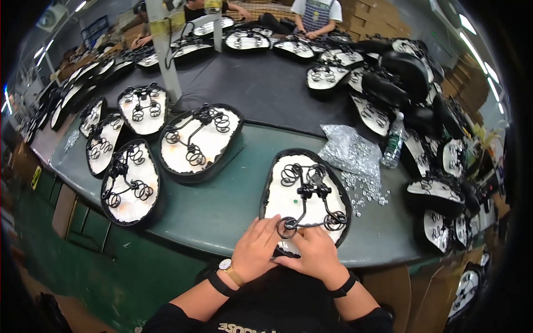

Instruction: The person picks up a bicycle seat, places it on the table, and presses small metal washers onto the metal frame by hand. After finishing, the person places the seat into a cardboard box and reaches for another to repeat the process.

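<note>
A bicycle saddle [277,202] lies upside down at the table's near edge, its white underside and black spring frame [313,190] facing up. Both hands are at its near end, by a black coil spring [287,226]. My left hand [256,248] grips the left rim, its fingers together and reaching to the coil. My right hand [315,252] is closed around the near rim, with the thumb low and the fingers bent beside the same coil; some fingertips are hidden.
More upturned saddles [195,145] stand to the left. A plastic bag of metal nuts [350,147], loose nuts [363,191] and a bottle [393,141] sit to the right. Saddles are piled along the right and far edges. A post [166,55] rises far left. Other people [316,16] work across the table.
</note>
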{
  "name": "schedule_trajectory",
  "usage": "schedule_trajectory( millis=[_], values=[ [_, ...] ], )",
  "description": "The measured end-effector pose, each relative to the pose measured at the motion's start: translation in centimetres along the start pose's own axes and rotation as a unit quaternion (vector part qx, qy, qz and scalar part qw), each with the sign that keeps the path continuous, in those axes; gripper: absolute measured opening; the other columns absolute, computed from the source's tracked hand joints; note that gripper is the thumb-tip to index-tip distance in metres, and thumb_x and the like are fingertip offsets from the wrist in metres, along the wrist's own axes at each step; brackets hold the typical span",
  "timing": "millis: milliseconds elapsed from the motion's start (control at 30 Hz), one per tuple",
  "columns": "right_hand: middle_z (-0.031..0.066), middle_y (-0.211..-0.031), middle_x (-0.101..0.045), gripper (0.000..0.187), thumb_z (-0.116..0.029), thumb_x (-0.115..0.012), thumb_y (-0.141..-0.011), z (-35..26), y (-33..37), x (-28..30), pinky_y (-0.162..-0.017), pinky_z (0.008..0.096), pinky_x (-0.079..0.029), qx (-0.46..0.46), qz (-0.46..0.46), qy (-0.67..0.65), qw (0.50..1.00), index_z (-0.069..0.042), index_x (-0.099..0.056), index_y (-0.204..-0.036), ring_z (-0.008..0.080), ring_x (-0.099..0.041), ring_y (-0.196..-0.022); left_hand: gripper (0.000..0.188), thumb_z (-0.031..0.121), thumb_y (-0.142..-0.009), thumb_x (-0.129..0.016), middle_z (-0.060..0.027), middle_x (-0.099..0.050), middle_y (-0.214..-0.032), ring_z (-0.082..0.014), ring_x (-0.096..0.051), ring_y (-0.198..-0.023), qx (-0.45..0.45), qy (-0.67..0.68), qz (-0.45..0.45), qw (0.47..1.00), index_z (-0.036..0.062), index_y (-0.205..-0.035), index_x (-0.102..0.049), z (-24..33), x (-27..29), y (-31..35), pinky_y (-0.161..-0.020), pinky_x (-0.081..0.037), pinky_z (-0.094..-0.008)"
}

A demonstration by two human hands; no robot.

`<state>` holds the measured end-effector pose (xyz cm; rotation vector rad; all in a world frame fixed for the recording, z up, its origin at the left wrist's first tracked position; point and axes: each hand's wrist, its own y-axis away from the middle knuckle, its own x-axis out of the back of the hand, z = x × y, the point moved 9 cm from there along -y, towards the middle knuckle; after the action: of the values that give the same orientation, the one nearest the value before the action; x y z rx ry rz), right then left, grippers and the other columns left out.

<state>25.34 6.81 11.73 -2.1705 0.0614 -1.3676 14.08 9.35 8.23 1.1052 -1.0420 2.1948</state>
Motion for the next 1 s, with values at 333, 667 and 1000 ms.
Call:
schedule_trajectory(
  millis=[333, 667, 1000],
  values=[
    [0.0042, -0.08, -0.059, 0.045, -0.042, -0.085, -0.076, 0.7, 1.0, 0.2, -0.066, 0.0372, -0.05, -0.004, 0.002, -0.019, 1.0, -0.011, -0.076, -0.107, 0.026, -0.059, -0.077, 0.089, 0.027, -0.065, -0.091, -0.0174, -0.045, -0.154, -0.035, -0.047, -0.136, 0.011, 0.008, -0.008, 1.0, -0.0027, -0.14, -0.054, 0.2, 0.0, 0.1, -0.113, -0.044, -0.0513],
    [0.0014, -0.071, -0.064, 0.009, -0.006, -0.081, -0.076, 1.7, 5.9, 3.8, -0.056, 0.0318, -0.045, -0.044, 0.173, -0.198, 0.964, -0.009, -0.078, -0.084, 0.0197, -0.058, -0.063, 0.071, 0.003, -0.067, -0.083, -0.02, -0.041, -0.157, -0.0408, -0.043, -0.143, -0.023, -0.059, 0.013, 0.998, 0.0059, -0.133, -0.058, -4.5, 4.0, -2.1, -0.115, -0.042, -0.0476],
    [0.012, -0.099, -0.075, 0.036, -0.029, -0.063, -0.105, 3.9, 18.2, -5.6, -0.072, 0.0303, -0.06, -0.491, -0.088, -0.548, 0.672, 0.004, -0.066, -0.119, 0.0196, -0.073, -0.085, 0.032, 0.019, -0.065, -0.083, -0.0071, -0.061, -0.094, -0.029, -0.061, -0.098, -0.197, -0.039, -0.048, 0.978, 0.0118, -0.086, -0.06, 0.5, 3.4, -3.7, -0.091, -0.049, -0.046]
  ],
)
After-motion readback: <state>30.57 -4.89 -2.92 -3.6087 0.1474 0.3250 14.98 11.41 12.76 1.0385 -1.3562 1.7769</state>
